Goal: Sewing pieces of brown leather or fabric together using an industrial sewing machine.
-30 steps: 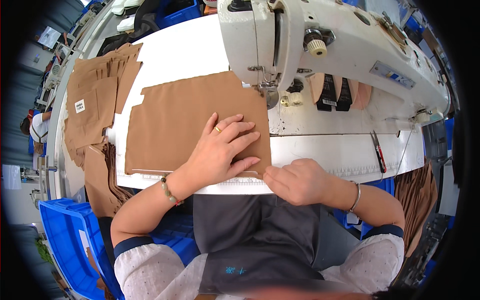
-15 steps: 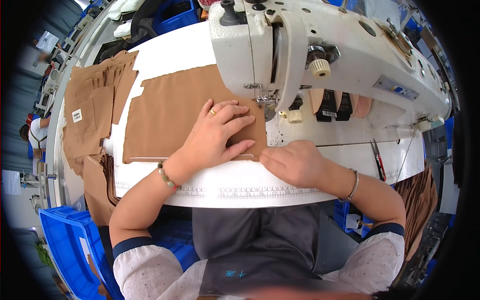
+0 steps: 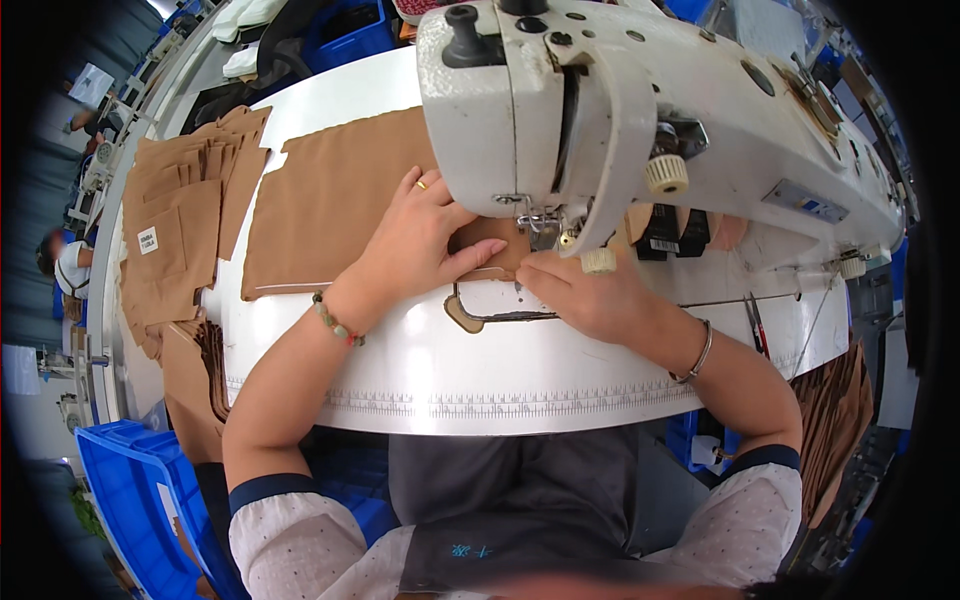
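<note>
A brown fabric panel [image 3: 330, 200] lies on the white table, partly under the head of a white sewing machine [image 3: 465, 125]. A pale line runs along its near edge. My left hand [image 3: 420, 235] rests on the panel with fingers stretched out and thumb apart; some fingertips are hidden behind the machine head. The fingers of my right hand [image 3: 590, 292] are closed on the panel's near right corner, just below the needle and presser foot [image 3: 541, 226]. That hand is partly covered by the machine's front parts.
Brown cut pieces [image 3: 165, 220] are stacked at the left, one bearing a white label. Red-handled scissors [image 3: 757, 325] and dark cards [image 3: 662, 232] lie at the right. A blue crate [image 3: 130, 480] stands lower left. More brown fabric [image 3: 835, 430] hangs right. A ruler scale [image 3: 480, 405] lines the table's front.
The panel and both hands have moved slightly away from me, its near right corner now closer to the needle. A metal plate edge and a tan-edged slot now show below the panel.
</note>
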`<control>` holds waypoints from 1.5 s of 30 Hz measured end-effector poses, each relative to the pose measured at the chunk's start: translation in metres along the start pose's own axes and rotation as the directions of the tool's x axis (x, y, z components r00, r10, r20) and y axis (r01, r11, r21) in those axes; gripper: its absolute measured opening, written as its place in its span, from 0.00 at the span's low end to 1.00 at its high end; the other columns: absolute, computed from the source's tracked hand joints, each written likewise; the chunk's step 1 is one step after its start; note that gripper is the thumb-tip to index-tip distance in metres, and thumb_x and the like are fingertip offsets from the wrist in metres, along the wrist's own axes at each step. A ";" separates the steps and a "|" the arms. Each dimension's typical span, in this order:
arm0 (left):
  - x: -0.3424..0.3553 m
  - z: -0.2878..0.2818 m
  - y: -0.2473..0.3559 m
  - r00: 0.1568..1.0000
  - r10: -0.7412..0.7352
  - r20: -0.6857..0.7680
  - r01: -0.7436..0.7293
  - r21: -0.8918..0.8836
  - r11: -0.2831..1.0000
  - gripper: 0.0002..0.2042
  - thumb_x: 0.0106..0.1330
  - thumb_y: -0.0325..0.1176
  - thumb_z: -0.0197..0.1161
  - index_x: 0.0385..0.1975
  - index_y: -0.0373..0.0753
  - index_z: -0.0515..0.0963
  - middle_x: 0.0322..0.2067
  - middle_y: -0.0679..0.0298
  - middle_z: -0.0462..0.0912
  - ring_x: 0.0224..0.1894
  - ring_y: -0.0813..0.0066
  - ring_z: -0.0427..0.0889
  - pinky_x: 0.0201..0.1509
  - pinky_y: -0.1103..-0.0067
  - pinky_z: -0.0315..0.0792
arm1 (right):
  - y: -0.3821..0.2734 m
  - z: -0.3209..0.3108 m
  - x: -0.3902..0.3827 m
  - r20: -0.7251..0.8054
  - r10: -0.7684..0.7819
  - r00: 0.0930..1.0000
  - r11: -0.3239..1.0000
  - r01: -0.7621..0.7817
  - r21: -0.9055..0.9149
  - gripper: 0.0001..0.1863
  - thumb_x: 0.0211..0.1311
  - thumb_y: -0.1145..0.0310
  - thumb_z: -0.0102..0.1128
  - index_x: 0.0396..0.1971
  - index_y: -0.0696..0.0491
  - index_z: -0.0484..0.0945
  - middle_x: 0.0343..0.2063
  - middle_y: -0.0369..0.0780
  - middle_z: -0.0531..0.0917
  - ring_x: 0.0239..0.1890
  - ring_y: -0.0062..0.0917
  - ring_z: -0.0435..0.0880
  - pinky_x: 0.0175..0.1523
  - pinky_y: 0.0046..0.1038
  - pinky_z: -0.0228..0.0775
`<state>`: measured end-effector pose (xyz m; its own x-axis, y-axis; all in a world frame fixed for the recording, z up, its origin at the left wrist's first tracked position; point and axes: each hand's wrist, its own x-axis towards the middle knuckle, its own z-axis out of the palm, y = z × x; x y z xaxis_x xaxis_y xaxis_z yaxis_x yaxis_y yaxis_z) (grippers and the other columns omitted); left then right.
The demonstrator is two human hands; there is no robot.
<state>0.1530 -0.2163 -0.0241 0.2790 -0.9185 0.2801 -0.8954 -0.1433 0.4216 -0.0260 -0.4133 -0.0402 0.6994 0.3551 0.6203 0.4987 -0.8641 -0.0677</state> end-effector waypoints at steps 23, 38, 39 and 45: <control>-0.008 0.004 0.035 0.822 0.551 -0.145 -0.471 0.371 0.801 0.08 0.52 0.29 0.68 0.33 0.39 0.85 0.36 0.68 0.83 0.41 0.70 0.83 0.46 0.74 0.82 | 0.005 0.011 0.000 -0.035 0.264 0.964 0.942 -0.250 0.224 0.04 0.58 0.69 0.70 0.33 0.48 0.88 0.22 0.37 0.83 0.27 0.32 0.85 0.33 0.37 0.75; -0.009 0.001 0.038 0.896 0.440 -0.052 -0.408 0.291 0.865 0.08 0.53 0.30 0.68 0.33 0.41 0.87 0.34 0.70 0.81 0.39 0.73 0.82 0.37 0.77 0.82 | 0.004 -0.002 -0.010 0.147 0.294 0.944 0.929 -0.319 0.188 0.13 0.53 0.68 0.69 0.40 0.46 0.91 0.23 0.42 0.82 0.28 0.42 0.81 0.38 0.45 0.70; -0.009 0.001 0.038 0.896 0.440 -0.050 -0.408 0.293 0.864 0.08 0.53 0.30 0.69 0.33 0.41 0.86 0.34 0.70 0.81 0.39 0.73 0.82 0.37 0.77 0.82 | 0.003 -0.004 -0.009 0.147 0.287 0.947 0.932 -0.311 0.184 0.13 0.52 0.68 0.69 0.40 0.46 0.91 0.23 0.41 0.82 0.28 0.42 0.82 0.38 0.45 0.71; -0.008 -0.003 0.039 0.902 0.430 -0.023 -0.411 0.252 0.876 0.10 0.50 0.31 0.69 0.33 0.41 0.86 0.33 0.71 0.80 0.39 0.73 0.82 0.36 0.77 0.82 | -0.001 -0.020 -0.001 0.199 0.206 0.958 0.968 -0.229 0.098 0.14 0.51 0.75 0.70 0.40 0.48 0.92 0.30 0.34 0.86 0.30 0.29 0.86 0.39 0.33 0.78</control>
<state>0.1165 -0.2131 -0.0071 -0.1257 -0.8820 0.4541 -0.9865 0.1594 0.0366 -0.0375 -0.4202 -0.0247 0.8747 0.2328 0.4251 0.3732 -0.8831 -0.2843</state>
